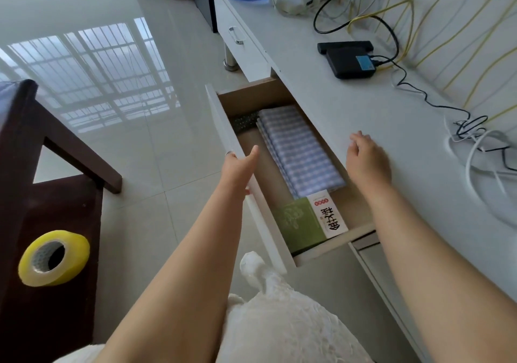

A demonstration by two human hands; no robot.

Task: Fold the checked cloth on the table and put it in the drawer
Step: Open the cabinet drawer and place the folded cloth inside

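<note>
White drawer (237, 150) front gripped by left hand (237, 166); right hand (366, 158) rests relaxed on table (377, 110).

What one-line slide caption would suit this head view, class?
Folded checked cloth lies in the open drawer; left hand grips its front, right hand rests on the table.

I see the folded checked cloth (299, 150) lying in the open drawer (260, 96) under the worktop (363, 105), a book (310, 220) just in front of it, a router (349, 57) on the worktop behind.
</note>
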